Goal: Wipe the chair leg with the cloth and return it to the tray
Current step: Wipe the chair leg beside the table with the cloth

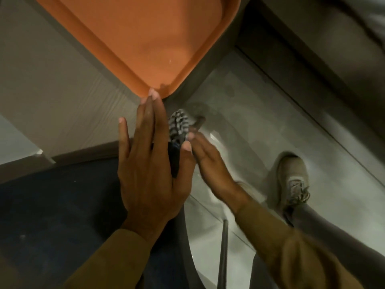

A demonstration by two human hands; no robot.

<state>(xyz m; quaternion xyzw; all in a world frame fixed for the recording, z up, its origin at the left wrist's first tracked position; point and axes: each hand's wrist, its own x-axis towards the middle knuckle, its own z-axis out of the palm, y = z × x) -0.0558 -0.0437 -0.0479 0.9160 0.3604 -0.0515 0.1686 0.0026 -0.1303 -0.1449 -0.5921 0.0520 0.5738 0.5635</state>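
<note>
The orange tray (133, 38) lies on a pale table, its near corner pointing at me. My left hand (150, 163) is stretched flat with its fingertips touching that corner. Its thumb presses a black-and-white checked cloth (178, 125) against the palm. My right hand (208, 159), blurred, reaches in from the right and its fingers grip the cloth's far side. The bunched cloth hangs between both hands, just below the tray corner and off the table edge. A grey chair leg (224, 247) runs down below my right forearm.
The dark blue chair seat (62, 205) fills the lower left. The pale wood-grain table (52, 90) carries the tray. A beige shoe (293, 178) stands on the glossy grey floor (270, 113) at the right. A dark wall base runs along the upper right.
</note>
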